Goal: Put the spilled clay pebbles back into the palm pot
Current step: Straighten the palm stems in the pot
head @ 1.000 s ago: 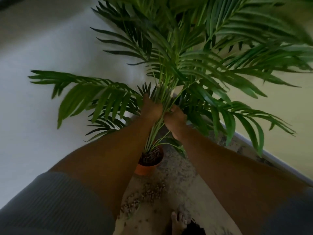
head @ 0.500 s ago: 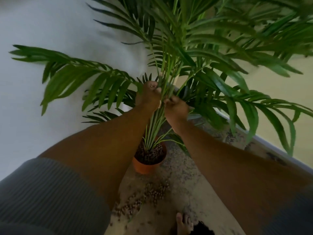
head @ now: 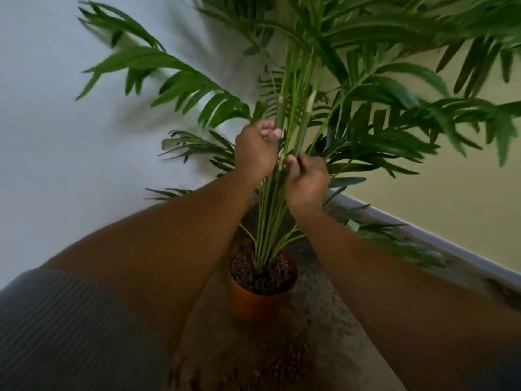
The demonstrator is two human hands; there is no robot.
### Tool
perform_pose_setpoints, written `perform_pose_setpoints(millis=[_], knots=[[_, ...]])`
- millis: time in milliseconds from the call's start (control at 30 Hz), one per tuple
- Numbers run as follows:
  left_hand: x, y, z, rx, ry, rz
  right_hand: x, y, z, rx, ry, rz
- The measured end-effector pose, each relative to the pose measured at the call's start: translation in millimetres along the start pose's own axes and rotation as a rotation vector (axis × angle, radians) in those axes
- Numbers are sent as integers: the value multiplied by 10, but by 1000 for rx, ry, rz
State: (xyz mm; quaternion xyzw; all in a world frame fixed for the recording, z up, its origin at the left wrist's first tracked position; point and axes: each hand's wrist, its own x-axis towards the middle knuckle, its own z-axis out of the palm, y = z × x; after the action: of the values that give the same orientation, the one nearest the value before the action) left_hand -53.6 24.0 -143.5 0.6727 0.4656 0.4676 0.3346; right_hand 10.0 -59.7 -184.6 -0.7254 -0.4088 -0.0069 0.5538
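Observation:
A terracotta palm pot [head: 253, 304] stands upright on the speckled floor, its top filled with dark clay pebbles [head: 262, 273]. Tall green palm stems [head: 293, 128] rise from it. My left hand [head: 255, 148] grips the stems from the left. My right hand [head: 306, 179] grips them a little lower on the right. Spilled clay pebbles [head: 282, 365] lie scattered on the floor in front of the pot, blurred and partly hidden by my arms.
A white wall [head: 70, 165] is at the left and a yellow wall [head: 437, 207] with a grey skirting board [head: 423, 235] at the right. Palm fronds [head: 180, 86] spread widely overhead and to both sides.
The palm has swung more upright and the pot now stands straight. Both hands keep their hold on the stems. The view has shifted, so the pot sits lower and more central.

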Motion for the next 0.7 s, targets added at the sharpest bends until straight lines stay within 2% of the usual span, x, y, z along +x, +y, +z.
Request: perform_pose_setpoints(millis=[233, 533, 700], knots=[[-396, 12, -379, -8, 22, 25, -382, -179, -108, -21, -60, 21], [-797, -70, -701, -34, 77, 40, -855, -345, -172, 5, 8, -75], [-924, -105, -770, -25, 115, 60, -1000, -410, -142, 46, 31, -54]])
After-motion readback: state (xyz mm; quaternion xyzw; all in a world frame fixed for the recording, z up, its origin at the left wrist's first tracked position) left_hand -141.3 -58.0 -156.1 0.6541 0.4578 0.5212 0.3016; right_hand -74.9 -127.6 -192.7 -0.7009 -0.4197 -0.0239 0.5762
